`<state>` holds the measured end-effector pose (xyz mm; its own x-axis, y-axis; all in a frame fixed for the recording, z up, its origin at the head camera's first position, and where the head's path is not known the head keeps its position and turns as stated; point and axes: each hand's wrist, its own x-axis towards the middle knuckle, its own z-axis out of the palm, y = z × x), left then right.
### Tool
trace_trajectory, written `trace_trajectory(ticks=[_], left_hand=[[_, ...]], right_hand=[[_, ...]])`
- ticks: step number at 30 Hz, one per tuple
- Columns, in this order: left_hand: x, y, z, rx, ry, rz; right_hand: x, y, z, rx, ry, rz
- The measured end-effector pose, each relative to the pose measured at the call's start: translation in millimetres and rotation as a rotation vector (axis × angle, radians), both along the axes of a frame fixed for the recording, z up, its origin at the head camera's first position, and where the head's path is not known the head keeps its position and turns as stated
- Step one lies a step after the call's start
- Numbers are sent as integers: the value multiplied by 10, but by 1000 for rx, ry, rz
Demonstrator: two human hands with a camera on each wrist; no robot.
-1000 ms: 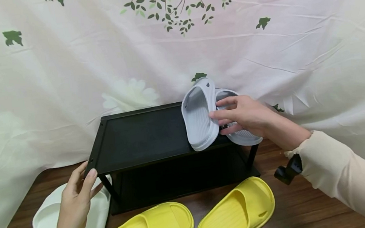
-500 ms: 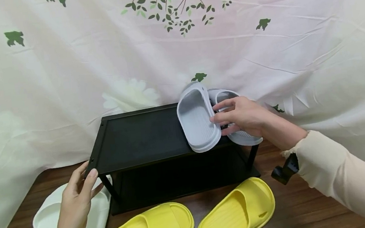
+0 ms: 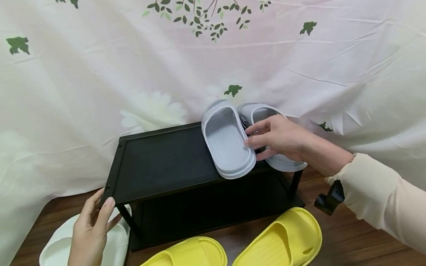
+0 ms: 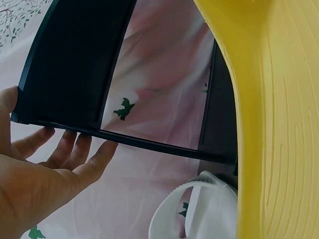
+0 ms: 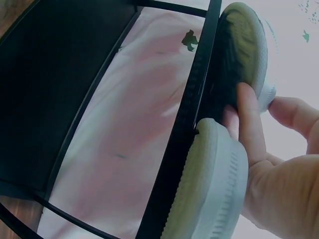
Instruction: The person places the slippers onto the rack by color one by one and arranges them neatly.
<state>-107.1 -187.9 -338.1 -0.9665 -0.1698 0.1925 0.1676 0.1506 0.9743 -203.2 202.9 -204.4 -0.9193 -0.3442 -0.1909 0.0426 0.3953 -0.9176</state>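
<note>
My right hand [image 3: 283, 140] pinches the right edge of a grey slipper [image 3: 223, 138] at the right part of a black two-tier shoe rack [image 3: 164, 161]. The right wrist view shows the thumb on its side and a finger under its sole [image 5: 246, 45], which tilts up from the top shelf. A second grey slipper [image 3: 288, 162] lies just right of it, partly hidden behind the hand; its end juts past the shelf edge. My left hand [image 3: 88, 239] grips the rack's front left corner, thumb on top and fingers [image 4: 82, 149] beneath the edge.
Two yellow slippers [image 3: 190, 260] lie on the brown wood floor [image 3: 354, 240] before the rack. White slippers [image 3: 58, 258] lie at the left, partly behind my left forearm. A patterned cloth [image 3: 110, 74] hangs close behind the rack.
The pinched grey slipper has shifted left, with its far end turned leftward and lowered. My right hand moved slightly left with it. The left hand stays on the rack corner.
</note>
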Motion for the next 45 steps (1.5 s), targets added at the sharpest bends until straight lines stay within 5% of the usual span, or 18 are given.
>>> trace_trajectory(ticks=[13,30,45], left_hand=[[-17,4,6,-28,-2,-3],[-27,-17,-2,-21,8,-5],[-30,-31,-16,-50,-23,-19]], right_hand=[[-9,-78,-45,95,40,65],[-8,-190,-100,157,110,25],[93,-108,-80,107,170,41]])
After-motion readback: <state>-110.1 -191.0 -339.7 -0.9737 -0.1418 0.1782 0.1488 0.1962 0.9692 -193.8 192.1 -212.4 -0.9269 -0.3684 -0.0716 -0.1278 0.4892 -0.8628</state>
